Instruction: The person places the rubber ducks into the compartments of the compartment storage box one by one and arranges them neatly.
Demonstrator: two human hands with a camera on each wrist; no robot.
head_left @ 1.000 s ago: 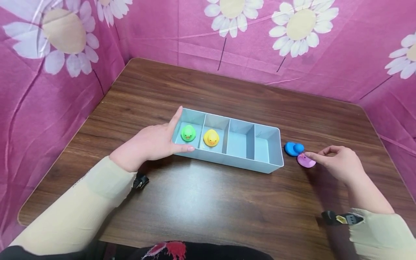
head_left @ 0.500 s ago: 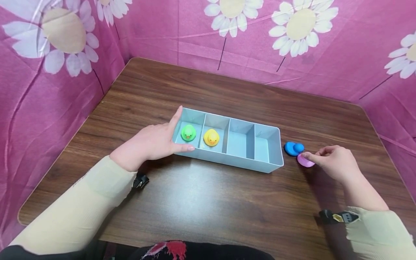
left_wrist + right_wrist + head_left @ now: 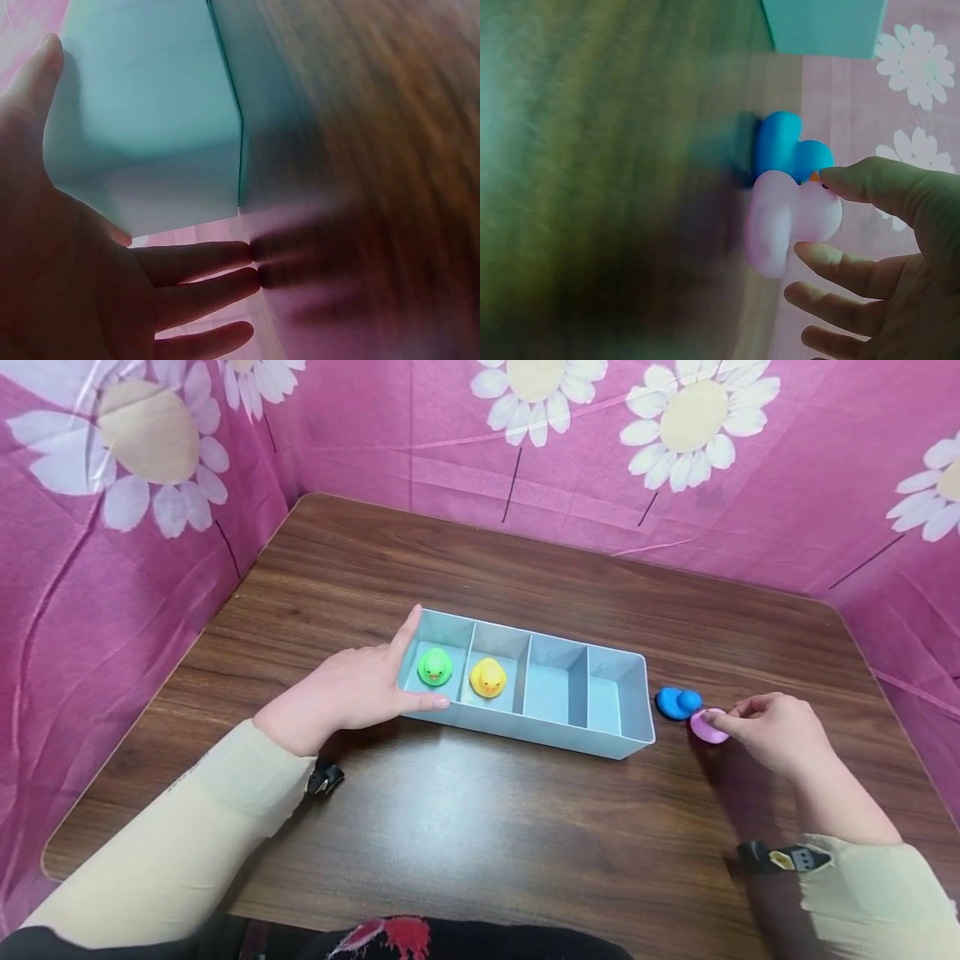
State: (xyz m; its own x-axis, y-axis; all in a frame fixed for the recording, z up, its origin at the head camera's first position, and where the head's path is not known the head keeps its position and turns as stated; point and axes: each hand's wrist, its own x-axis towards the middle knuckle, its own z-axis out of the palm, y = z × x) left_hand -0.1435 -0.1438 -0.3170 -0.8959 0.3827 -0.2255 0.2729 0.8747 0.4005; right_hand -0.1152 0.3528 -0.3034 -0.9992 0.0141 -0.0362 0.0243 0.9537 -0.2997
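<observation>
My left hand (image 3: 356,685) rests against the left end of a light blue divided box (image 3: 525,732), its thumb along the front wall and its index finger straight along the end. In the left wrist view, the remaining fingers (image 3: 202,264) stretch out straight beside the box. A green rubber duck (image 3: 434,667) sits in the leftmost compartment, a yellow one (image 3: 488,678) in the second. Right of the box, my right hand (image 3: 780,735) pinches a pink rubber duck (image 3: 772,225) by its head between thumb and index finger. Beside it lies a blue rubber duck (image 3: 778,146), apparently touching it.
The box's two right compartments (image 3: 557,689) hold no ducks. All stands on a dark wooden table (image 3: 450,827) with rounded corners. Pink cloth (image 3: 570,485) printed with white daisies surrounds its back and sides.
My right hand first moved slightly left, its thumb coming further over the pink duck. The pink duck has since shifted a little away from me. My left hand has stayed put.
</observation>
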